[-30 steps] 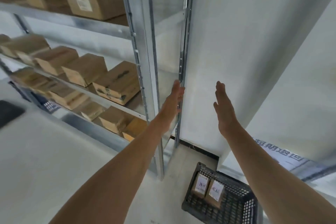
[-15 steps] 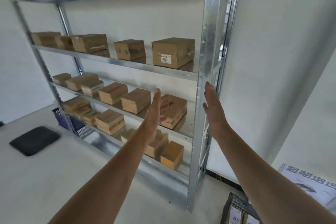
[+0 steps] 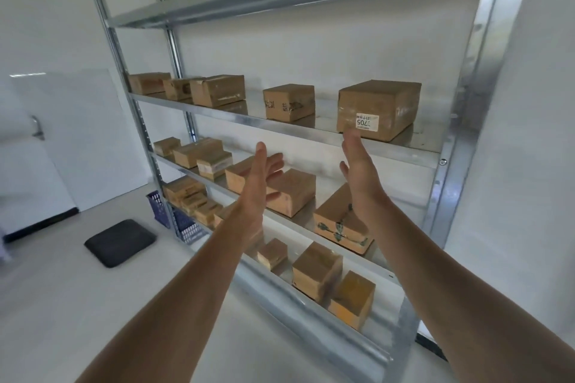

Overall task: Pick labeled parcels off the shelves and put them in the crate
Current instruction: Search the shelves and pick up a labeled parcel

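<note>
A metal shelf rack (image 3: 311,130) holds several brown cardboard parcels on three levels. The big parcel (image 3: 379,107) at the right of the upper shelf carries a white label reading 705. My right hand (image 3: 357,171) is raised with straight fingers, its fingertips just below that label, holding nothing. Further left, my left hand (image 3: 259,183) is also flat and empty, held in front of the middle shelf's parcels (image 3: 292,191). The crate is out of view.
A dark cushion (image 3: 119,242) lies on the pale floor at the left. Blue baskets (image 3: 161,210) stand by the rack's left foot. A white door (image 3: 40,140) is at the far left. The white wall stands right of the rack's post (image 3: 466,109).
The view has swung up and left from the crate on the floor to the rack. Both hands have risen toward the upper shelf, the right one now close under the labeled parcel.
</note>
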Motion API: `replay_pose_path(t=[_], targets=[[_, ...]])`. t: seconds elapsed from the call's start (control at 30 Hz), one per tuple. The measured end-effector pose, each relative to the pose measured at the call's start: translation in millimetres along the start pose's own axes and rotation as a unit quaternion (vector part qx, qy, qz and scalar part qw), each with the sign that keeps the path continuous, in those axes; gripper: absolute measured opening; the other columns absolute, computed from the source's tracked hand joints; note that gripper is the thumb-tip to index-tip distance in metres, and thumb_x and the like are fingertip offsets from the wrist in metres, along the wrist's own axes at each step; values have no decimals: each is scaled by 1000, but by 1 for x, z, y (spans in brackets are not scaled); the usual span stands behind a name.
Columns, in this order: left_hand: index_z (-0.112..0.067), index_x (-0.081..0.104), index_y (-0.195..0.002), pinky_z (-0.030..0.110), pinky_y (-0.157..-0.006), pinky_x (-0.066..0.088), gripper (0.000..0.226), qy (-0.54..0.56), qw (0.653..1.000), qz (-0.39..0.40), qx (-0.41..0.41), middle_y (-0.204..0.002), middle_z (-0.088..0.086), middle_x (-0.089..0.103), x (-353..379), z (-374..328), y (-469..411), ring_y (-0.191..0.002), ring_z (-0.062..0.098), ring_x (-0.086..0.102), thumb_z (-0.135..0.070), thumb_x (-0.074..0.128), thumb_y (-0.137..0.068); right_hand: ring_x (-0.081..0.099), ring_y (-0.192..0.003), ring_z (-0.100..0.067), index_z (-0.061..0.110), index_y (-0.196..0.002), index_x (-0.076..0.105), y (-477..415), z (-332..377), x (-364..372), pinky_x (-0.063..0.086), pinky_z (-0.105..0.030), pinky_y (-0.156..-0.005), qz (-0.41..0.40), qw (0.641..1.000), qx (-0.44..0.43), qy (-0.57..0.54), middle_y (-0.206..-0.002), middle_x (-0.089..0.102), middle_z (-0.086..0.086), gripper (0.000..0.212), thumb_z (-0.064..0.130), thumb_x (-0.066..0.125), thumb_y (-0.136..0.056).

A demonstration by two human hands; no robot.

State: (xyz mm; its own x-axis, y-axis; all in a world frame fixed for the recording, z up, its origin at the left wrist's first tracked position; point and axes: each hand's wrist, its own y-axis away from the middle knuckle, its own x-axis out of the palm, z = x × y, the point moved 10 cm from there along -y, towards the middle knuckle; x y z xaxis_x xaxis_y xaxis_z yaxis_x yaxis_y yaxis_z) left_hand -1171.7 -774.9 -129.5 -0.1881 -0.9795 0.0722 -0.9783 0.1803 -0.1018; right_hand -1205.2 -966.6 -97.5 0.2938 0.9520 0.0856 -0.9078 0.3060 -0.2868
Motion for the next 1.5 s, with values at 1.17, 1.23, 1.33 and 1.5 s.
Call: replay_pose_path(t=[1.17, 1.23, 1.33, 1.5], targets=[[-14, 62, -134, 41, -90, 50, 89, -95, 968, 219, -76, -120, 7, 72, -55, -36, -465, -110, 16, 65, -84, 29, -91, 52, -130, -22, 23, -149, 49, -331, -64, 96, 27, -48, -124, -248, 949, 118, 154, -141, 57, 2, 87, 82, 18, -94], [-15, 70, -120, 41, -88, 50, 86, -120, 957, 250, -86, -107, 6, 76, -43, -29, -473, -105, 17, 68, -85, 28, -90, 57, -118, -22, 21, -142, 55, -333, -63, 91, 34, -50, -120, -260, 942, 125, 169, -127, 62, 1, 89, 84, 16, -92], [-19, 70, -102, 41, -86, 48, 79, -125, 949, 274, -90, -88, 1, 73, -31, -28, -475, -97, 19, 67, -85, 28, -89, 64, -109, -23, 14, -126, 65, -333, -59, 89, 50, -45, -103, -253, 942, 140, 173, -117, 70, -4, 91, 81, 14, -94], [-20, 71, -117, 47, -106, 44, 80, -81, 946, 310, -44, -111, -3, 74, -18, -47, -481, -110, 18, 64, -82, 26, -93, 68, -106, -21, 15, -122, 67, -334, -41, 86, 56, -43, -95, -252, 955, 80, 133, -118, 72, -4, 78, 73, 18, -101]])
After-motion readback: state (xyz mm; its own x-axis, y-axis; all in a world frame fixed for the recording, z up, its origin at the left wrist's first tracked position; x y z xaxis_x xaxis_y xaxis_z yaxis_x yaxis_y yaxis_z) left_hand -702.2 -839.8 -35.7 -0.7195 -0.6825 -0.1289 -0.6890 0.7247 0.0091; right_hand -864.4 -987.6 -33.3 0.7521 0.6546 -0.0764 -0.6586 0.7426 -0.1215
